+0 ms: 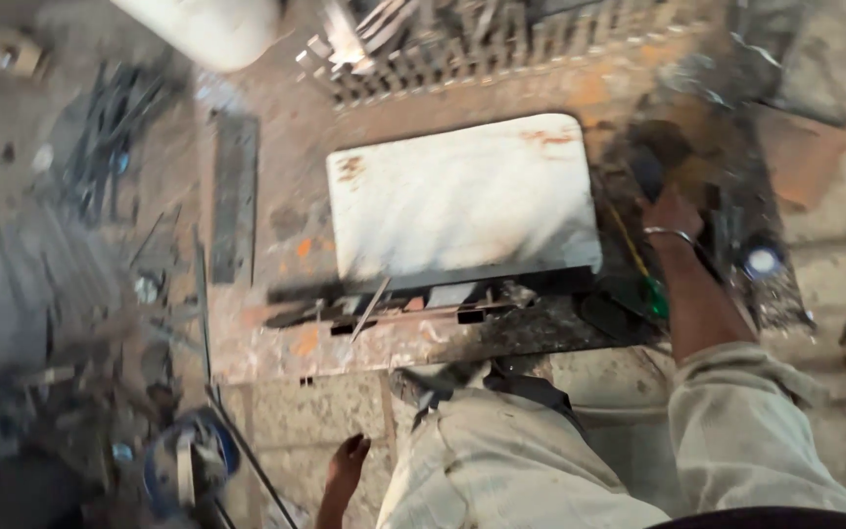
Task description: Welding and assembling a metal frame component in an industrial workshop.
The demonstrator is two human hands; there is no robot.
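A white metal sheet (462,201) with rust spots lies flat on a rusty work surface (286,343). My right hand (670,214), a metal bangle on its wrist, reaches past the sheet's right edge, and its fingers close around a dark tool (650,168) that is blurred. The beige sleeve of that arm fills the lower right. My left hand (343,472) hangs low at the bottom, beside my beige trouser leg (487,460). It touches nothing, and its fingers are too blurred to read.
A row of metal pieces (501,44) lines the far edge. A white cylinder (208,24) stands at top left. A flat steel bar (235,196) lies left of the sheet. Scrap rods litter the left floor, with a blue round tool (193,456) below.
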